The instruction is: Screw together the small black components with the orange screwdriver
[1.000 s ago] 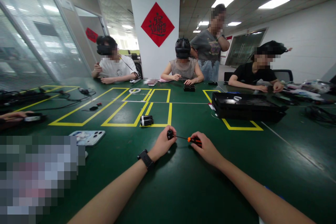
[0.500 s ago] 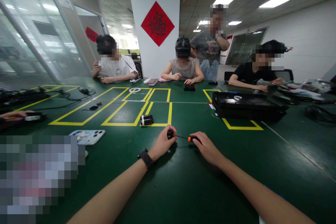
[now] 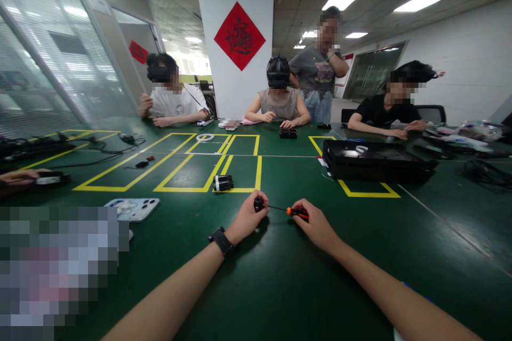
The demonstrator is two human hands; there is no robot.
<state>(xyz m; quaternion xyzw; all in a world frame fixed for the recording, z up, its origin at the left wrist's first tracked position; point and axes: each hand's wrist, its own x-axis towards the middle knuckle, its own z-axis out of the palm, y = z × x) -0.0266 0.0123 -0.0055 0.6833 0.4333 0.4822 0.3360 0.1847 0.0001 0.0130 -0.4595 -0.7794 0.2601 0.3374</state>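
Observation:
In the head view, my left hand [image 3: 248, 218], with a dark watch at the wrist, is closed around a small black cylindrical part [image 3: 258, 203] just above the green table [image 3: 280, 287]. My right hand [image 3: 316, 224] grips the black and orange handle of a screwdriver [image 3: 298, 213]. Its thin shaft points left and meets the side of the black part; the tip itself is too small to make out. Beyond my left hand, a pair of black cylinders with white bands [image 3: 223, 183] lies on the table.
A long black case [image 3: 380, 162] stands at the right. Yellow tape outlines [image 3: 184, 189] mark the table. To the left lie a phone [image 3: 138, 209] and black cables [image 3: 92, 141]. Several people sit or stand across the table; another person's hand [image 3: 24, 176] rests at the left edge.
The fingers of my right hand have shifted on the screwdriver, so more of its handle shows. My left hand and the black part stay almost in place.

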